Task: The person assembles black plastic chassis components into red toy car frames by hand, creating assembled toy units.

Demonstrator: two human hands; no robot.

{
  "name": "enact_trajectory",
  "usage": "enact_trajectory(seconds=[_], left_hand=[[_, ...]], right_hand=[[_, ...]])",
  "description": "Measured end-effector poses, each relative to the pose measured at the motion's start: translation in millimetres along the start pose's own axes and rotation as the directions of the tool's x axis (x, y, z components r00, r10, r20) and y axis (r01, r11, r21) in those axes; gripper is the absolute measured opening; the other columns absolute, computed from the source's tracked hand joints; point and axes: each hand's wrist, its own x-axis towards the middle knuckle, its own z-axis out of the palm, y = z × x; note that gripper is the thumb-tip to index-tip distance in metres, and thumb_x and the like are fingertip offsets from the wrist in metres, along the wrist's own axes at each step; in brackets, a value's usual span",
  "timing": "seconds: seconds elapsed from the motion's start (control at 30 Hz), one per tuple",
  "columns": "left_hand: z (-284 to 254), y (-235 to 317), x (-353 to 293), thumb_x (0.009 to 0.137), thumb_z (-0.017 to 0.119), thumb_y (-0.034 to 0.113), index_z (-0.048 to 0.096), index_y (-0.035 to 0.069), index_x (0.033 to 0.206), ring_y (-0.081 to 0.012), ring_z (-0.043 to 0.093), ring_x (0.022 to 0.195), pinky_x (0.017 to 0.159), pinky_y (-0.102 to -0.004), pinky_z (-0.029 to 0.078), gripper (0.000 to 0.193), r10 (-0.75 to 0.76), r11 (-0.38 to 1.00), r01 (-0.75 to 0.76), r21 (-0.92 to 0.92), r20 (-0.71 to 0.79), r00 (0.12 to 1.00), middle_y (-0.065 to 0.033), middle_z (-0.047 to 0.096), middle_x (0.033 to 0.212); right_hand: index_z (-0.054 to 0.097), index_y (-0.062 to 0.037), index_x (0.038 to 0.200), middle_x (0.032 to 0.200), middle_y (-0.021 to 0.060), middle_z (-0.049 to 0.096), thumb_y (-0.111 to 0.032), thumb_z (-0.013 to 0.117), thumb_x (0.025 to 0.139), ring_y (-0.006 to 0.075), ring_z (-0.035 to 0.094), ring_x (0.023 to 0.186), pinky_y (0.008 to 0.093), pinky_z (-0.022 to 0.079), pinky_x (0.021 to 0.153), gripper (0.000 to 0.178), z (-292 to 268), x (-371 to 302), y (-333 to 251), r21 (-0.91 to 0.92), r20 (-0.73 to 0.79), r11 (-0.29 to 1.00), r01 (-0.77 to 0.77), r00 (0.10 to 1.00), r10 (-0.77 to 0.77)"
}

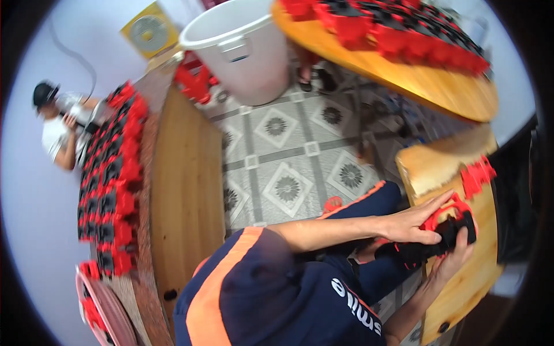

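Both my hands are on a red and black plastic part (447,229) above the small wooden bench (482,239) at the right. My left hand (411,225) reaches over it, fingers along the red rim and thumb on the near side. From below, my right hand (453,260) grips its black portion, the thumb pressed up against it. A black piece with red edges (404,255) extends left from beneath my hands; whether it joins the part cannot be made out. Just beyond my hands, a separate red plastic piece (478,176) lies on the bench.
Red and black parts (404,43) crowd a rounded wooden table (369,60) at the far right. Further rows (112,196) line the left counter. A white bin (245,63) stands on the tiled floor; a pink basket (107,305) sits lower left. Another person (63,124) is beyond the counter.
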Motion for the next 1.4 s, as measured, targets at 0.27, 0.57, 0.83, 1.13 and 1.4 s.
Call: enact_trajectory(seconds=[0.27, 0.57, 0.83, 1.13, 1.4], left_hand=[[-63, 55, -74, 0.067, 0.081, 0.044, 0.005, 0.005, 0.153, -0.0369, 0.045, 0.114, 0.098, -0.0435, 0.034, 0.121, -0.009, 0.873, 0.093, 0.479, -0.175, 0.985, -0.0218, 0.045, 0.131], [-434, 232, -169, 0.085, 0.069, 0.032, 0.024, -0.002, 0.141, -0.0283, 0.053, 0.114, 0.098, -0.0417, 0.044, 0.079, 0.657, 0.734, 0.026, 0.679, -0.699, -0.283, -0.019, 0.047, 0.13], [-566, 287, -314, 0.072, 0.067, 0.038, 0.003, 0.007, 0.15, -0.038, 0.047, 0.124, 0.101, -0.0512, 0.041, 0.106, 0.134, 0.971, 0.076, 0.225, -0.255, -0.958, -0.0235, 0.042, 0.141], [-479, 337, -430, 0.082, 0.057, 0.022, 0.015, 0.012, 0.147, -0.0328, 0.054, 0.118, 0.087, -0.048, 0.053, 0.078, 0.442, 0.878, 0.246, 0.411, -0.499, -0.746, -0.0255, 0.046, 0.127], [-149, 30, 12, 0.088, 0.058, 0.007, 0.057, -0.002, 0.115, -0.0204, 0.055, 0.101, 0.087, -0.0334, 0.047, 0.029, 0.702, 0.55, -0.021, 0.835, -0.448, 0.553, -0.0095, 0.057, 0.104]], right_hand=[[0.044, 0.003, 0.132, 0.147, 0.0201, 0.034, -0.049, 0.069, 0.082, 0.0337, 0.044, 0.128, 0.0444, 0.037, 0.107, 0.076, 108, 12, 11, 0.106, 0.287, 0.986, 0.13, 0.945, -0.156], [0.041, -0.0003, 0.139, 0.142, 0.0157, 0.043, -0.044, 0.058, 0.093, 0.0281, 0.048, 0.126, 0.0364, 0.041, 0.101, 0.066, 116, 19, 54, -0.278, 0.483, 0.96, -0.026, 0.86, 0.164], [0.064, 0.0035, 0.107, 0.105, 0.0093, 0.066, -0.006, 0.054, 0.095, 0.0131, 0.061, 0.092, 0.0246, 0.048, 0.082, 0.018, 63, -52, 72, -0.507, 0.233, 0.801, -0.318, 0.844, 0.483], [0.066, 0.0035, 0.106, 0.098, 0.0087, 0.068, -0.012, 0.059, 0.093, 0.0144, 0.062, 0.092, 0.0278, 0.049, 0.083, 0.021, 35, -44, 67, -0.601, 0.191, 0.783, -0.157, 0.924, 0.332], [0.059, -0.0039, 0.117, 0.097, 0.0122, 0.067, -0.021, 0.07, 0.085, 0.028, 0.064, 0.094, 0.0385, 0.05, 0.083, 0.038, -45, 105, 80, -0.948, -0.241, 0.317, -0.01, 0.672, -0.7]])
